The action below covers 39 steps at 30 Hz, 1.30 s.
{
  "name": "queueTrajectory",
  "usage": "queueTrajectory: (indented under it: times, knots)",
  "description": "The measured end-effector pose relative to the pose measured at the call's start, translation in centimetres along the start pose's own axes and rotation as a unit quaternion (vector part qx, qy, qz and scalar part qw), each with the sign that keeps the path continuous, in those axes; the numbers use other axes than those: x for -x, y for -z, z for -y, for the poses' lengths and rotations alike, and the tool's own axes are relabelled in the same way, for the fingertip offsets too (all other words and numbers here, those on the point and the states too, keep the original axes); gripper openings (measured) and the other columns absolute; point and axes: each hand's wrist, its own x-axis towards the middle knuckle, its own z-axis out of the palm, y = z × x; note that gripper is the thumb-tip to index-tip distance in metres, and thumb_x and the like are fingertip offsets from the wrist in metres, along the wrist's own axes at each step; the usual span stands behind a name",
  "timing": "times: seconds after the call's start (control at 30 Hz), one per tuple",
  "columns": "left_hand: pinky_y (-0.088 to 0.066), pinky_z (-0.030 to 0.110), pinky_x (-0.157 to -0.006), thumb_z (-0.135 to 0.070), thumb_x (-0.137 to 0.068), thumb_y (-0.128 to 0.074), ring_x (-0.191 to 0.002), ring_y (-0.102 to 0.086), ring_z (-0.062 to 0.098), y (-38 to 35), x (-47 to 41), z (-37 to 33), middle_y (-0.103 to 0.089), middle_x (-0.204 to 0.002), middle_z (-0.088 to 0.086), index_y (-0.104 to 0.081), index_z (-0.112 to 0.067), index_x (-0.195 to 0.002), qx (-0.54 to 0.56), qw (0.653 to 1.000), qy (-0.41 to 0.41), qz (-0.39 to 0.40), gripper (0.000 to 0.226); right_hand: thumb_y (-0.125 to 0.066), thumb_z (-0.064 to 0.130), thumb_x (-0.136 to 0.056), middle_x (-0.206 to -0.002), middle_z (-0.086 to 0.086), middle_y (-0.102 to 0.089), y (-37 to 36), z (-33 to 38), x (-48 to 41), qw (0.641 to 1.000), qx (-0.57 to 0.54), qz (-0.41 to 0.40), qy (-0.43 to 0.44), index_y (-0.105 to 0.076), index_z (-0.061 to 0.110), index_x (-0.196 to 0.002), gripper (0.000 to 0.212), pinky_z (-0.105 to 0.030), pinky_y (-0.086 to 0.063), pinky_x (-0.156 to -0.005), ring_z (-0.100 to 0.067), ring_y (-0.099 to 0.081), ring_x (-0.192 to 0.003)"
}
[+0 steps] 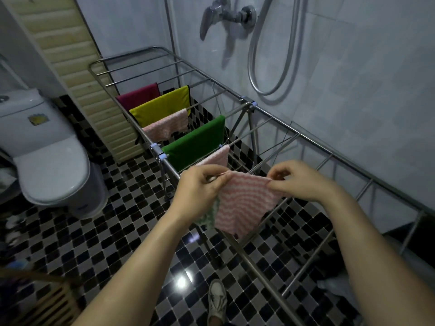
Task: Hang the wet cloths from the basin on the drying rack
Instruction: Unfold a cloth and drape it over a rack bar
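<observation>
spreading the striped cloth (244, 203) over a free bar

left hand (200, 187) and right hand (303, 182) each pinch a top corner, the cloth taut between them just above the drying rack (249, 104). i'd keep it stretched and lower its middle onto the bare bar under the hands — clear of the pink cloth (217, 157) just beyond the left hand. chequered floor (94, 231) below; toilet (47, 161) well off the left hand's side.
</observation>
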Motion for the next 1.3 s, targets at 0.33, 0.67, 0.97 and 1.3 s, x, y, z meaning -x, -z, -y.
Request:
queueTrajectory:
  times: [0.33, 0.67, 0.97, 1.3]
  knots:
    - [-0.044, 0.018, -0.074, -0.026, -0.095, -0.057, -0.091, -0.058, -0.002, -0.4, -1.7, 5.2, -0.064, -0.092, -0.021, -0.070, -0.030, -0.090, 0.025, 0.981, 0.173, -0.084, 0.014, -0.064, 0.022, -0.090, -0.094, 0.009, -0.064, -2.0, -0.6, -6.9, 0.979, -0.095, -0.175, -0.044, -0.068, 0.023, -0.092, 0.005, -0.020, -0.048, -0.066, -0.008, -0.060, -0.087]
    - [-0.052, 0.033, -0.083, -0.029, -0.094, -0.060, -0.088, -0.060, 0.004, 0.0, -3.7, 9.4, -0.067, -0.095, -0.010, -0.073, -0.021, -0.098, -0.051, 0.963, 0.225, -0.138, 0.016, -0.061, 0.018, -0.091, -0.114, -0.001, -0.066, -5.5, -1.0, -13.8, 0.982, -0.101, -0.146, -0.069, -0.064, 0.019, -0.119, 0.027, -0.030, -0.053, -0.084, -0.014, -0.061, -0.100]
    - [-0.055, 0.028, -0.084, -0.026, -0.088, -0.066, -0.087, -0.063, 0.001, -0.3, -3.1, 8.5, -0.069, -0.098, -0.012, -0.070, -0.026, -0.093, -0.154, 0.971, 0.185, -0.009, 0.007, -0.059, 0.014, -0.091, -0.098, 0.001, -0.062, -5.7, -3.7, -10.7, 0.940, -0.103, -0.274, -0.176, -0.062, 0.015, -0.106, 0.016, -0.020, -0.038, -0.065, -0.015, -0.057, -0.086]
    - [-0.056, 0.031, -0.086, -0.026, -0.085, -0.069, -0.087, -0.065, 0.003, -1.2, -2.4, 8.3, -0.072, -0.096, -0.010, -0.073, -0.023, -0.096, -0.225, 0.962, 0.139, 0.068, 0.012, -0.072, 0.014, -0.082, -0.094, 0.000, -0.065, -6.6, -5.6, -10.0, 0.950, -0.178, -0.177, -0.183, -0.058, 0.016, -0.100, 0.023, -0.023, -0.045, -0.071, -0.014, -0.062, -0.088]
